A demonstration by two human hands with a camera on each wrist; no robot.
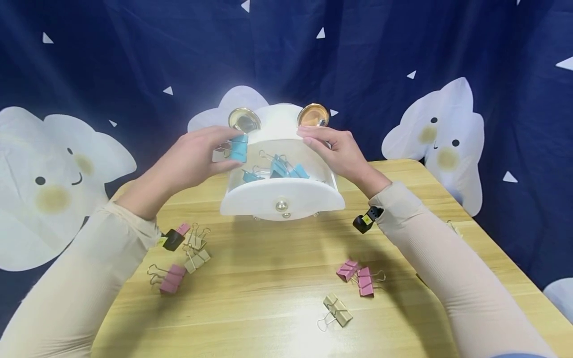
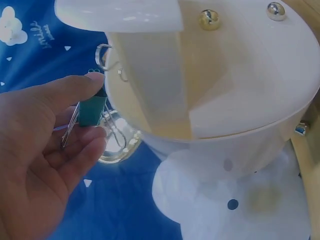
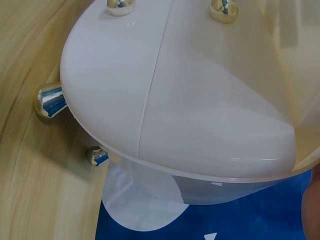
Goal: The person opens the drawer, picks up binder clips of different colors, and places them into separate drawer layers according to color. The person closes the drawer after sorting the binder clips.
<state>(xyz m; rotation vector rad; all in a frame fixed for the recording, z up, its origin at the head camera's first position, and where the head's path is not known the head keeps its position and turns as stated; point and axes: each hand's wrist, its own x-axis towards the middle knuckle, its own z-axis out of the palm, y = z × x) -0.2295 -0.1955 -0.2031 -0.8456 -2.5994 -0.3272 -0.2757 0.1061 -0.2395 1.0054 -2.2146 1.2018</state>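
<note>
My left hand point(image 1: 192, 154) pinches a blue binder clip point(image 1: 239, 149) between thumb and fingers, at the left side of a white alarm-clock-shaped box point(image 1: 281, 122). In the left wrist view the clip point(image 2: 92, 111) looks green-blue, its wire handles spread to both sides. The box's drawer point(image 1: 250, 198) is pulled out toward me, and several blue binder clips point(image 1: 279, 166) lie in it. At the box's upper right, beside the gold bell point(image 1: 313, 115), my right hand point(image 1: 342, 151) touches the box with bent, loose fingers. Only a sliver of that hand shows in the right wrist view.
Pink binder clips point(image 1: 172, 278) and cream binder clips point(image 1: 197, 261) lie on the wooden table point(image 1: 264, 278) at the left. More pink clips point(image 1: 365, 282) and a cream clip point(image 1: 337, 309) lie front right. A blue curtain point(image 1: 286, 49) hangs behind.
</note>
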